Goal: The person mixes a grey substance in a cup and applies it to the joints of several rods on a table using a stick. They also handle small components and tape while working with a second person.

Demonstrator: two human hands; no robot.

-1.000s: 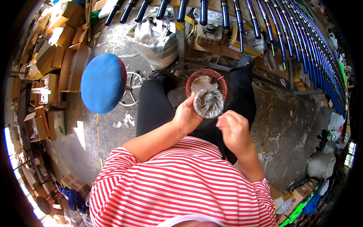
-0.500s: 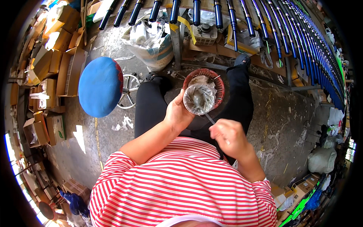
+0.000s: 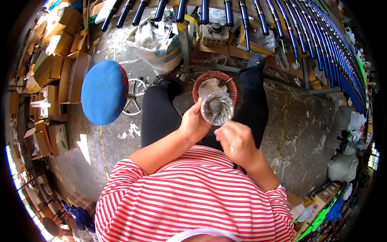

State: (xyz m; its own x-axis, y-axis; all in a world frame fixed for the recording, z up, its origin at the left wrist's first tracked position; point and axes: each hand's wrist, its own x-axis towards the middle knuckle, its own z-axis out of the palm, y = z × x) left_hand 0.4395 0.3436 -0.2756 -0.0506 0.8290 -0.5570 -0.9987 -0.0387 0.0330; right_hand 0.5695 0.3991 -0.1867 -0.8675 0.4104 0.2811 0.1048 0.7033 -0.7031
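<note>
My left hand (image 3: 196, 123) is wrapped round the side of a small cup (image 3: 217, 108) lined with crinkled clear plastic. Its round mouth faces up, and a greyish mass sits inside. Just beyond the cup is a red mesh basket (image 3: 196, 86) between my legs, holding pale, dirty-looking material (image 3: 210, 85) and a thin stick. My right hand (image 3: 236, 139) is closed close to the near right rim of the cup, slightly smeared by motion. Whatever its fingers pinch is hidden from view.
A blue round stool (image 3: 104, 92) stands at the left, by a metal wheel-shaped base (image 3: 137, 96). Ahead, a bag-lined bin (image 3: 161, 56) holds plastic scraps. Rows of dark blue rods (image 3: 204, 14) overhang the bench. Cardboard boxes (image 3: 74, 76) are stacked at the left.
My right hand has moved up and left toward the cup; the grey stick that ran from it into the cup no longer shows. The cup has shifted slightly right and nearer.
</note>
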